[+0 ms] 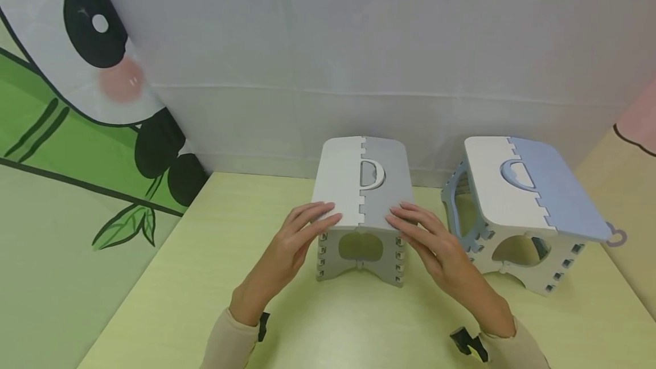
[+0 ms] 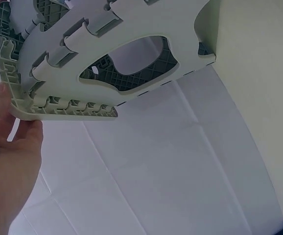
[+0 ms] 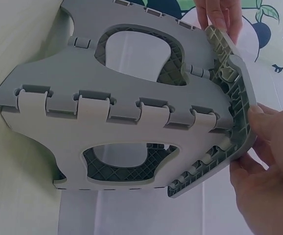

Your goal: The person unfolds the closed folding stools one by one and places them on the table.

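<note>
A white-and-grey folding stool (image 1: 338,178) stands unfolded in the middle of the table. Its oval carry handle is set in the seat, in the grey half beside the toothed seam. My left hand (image 1: 284,244) holds the seat's near left corner, fingers over the top. The right hand (image 1: 435,244) holds the near right corner in the same way. In the right wrist view, that thumb (image 3: 261,122) lies against the seat's rim. From below, the left wrist view shows the stool's hinged legs (image 2: 127,63) and ribbed underside.
A second folding stool (image 1: 497,187), white and blue, stands unfolded to the right, close to my right hand, with a ring (image 1: 616,235) at its near right corner. The pale yellow table (image 1: 205,278) meets a white cloth backdrop (image 1: 328,50); a panda print is at left.
</note>
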